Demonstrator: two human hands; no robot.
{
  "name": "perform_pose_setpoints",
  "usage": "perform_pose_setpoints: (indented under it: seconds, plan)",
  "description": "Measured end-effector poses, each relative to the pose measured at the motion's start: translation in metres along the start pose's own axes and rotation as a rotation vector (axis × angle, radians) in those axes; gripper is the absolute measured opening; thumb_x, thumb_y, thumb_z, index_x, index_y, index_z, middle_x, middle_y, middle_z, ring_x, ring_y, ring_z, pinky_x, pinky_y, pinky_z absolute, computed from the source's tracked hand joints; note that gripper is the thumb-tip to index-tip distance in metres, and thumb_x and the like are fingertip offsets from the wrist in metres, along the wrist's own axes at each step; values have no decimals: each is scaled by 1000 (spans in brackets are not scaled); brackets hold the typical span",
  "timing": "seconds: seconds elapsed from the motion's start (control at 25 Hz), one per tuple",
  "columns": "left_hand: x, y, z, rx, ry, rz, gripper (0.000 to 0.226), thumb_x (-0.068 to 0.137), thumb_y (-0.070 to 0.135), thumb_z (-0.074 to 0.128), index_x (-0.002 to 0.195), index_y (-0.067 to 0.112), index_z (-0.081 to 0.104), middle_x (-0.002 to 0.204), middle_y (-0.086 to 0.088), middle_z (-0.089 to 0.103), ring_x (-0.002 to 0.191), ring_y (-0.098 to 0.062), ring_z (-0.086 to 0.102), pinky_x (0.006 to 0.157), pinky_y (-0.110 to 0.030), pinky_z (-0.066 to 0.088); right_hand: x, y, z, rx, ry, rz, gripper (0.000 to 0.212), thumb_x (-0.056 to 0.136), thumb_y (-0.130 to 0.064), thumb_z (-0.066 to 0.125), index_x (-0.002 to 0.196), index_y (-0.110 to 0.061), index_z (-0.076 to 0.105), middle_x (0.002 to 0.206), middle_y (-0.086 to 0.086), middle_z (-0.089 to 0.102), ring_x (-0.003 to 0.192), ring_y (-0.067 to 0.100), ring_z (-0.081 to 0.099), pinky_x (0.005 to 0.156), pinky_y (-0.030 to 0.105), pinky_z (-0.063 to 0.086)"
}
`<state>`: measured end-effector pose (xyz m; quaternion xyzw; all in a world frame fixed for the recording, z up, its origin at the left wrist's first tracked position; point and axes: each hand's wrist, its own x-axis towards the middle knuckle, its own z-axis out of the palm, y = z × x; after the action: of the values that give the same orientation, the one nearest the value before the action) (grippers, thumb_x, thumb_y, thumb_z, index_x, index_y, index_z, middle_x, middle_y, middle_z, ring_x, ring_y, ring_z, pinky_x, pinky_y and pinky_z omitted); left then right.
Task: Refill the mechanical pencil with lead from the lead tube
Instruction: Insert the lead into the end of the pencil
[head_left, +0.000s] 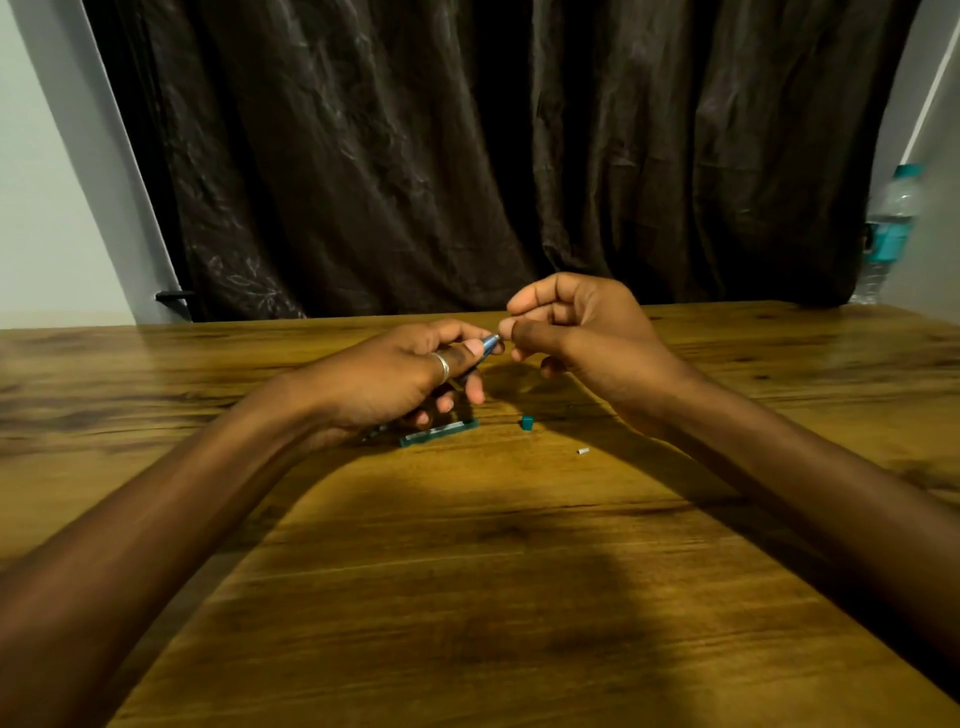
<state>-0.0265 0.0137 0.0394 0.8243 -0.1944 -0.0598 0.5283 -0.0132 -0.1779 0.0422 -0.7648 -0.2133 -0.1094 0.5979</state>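
My left hand (410, 379), a ring on one finger, grips a blue mechanical pencil (487, 344) whose silvery end points right and up. My right hand (576, 327) has its fingers pinched together right at that end of the pencil; whether a lead is between the fingertips is too small to tell. Below my left hand, a flat teal lead tube (439, 433) lies on the wooden table (467, 545). A small teal cap (527, 423) stands to the tube's right. Further right lies a tiny white piece (583, 451).
A dark curtain (467, 156) hangs behind the table's far edge. A clear water bottle (891, 228) with a teal label stands at the far right corner by the wall. A black bracket (174, 296) sticks out at the far left.
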Motion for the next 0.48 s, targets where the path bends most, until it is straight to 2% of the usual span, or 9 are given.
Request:
perform_pose_setpoints:
  seconds: [0.12,0.32,0.48]
  plan:
    - [2,-2,0,-41,17,4,25,106,26,43,123,20,60,82,0,65,58,-6,44,49,-24,32,2,0,-3,15,14,28,13,87,-6,71,97,-13,66,91,16,75,65,7,69,49,18,48]
    - [4,-4,-1,-52,19,0,23,106,25,43,122,20,60,82,0,68,57,-4,48,44,-19,37,6,4,-7,-73,4,50,7,87,-4,70,92,-9,69,79,9,69,58,4,65,44,14,43]
    - [4,-6,-4,-69,13,-9,23,106,26,44,119,22,62,84,0,70,60,-5,49,46,-21,38,8,7,-11,-230,-29,36,8,85,-3,72,93,-2,74,65,1,65,54,5,57,46,10,39]
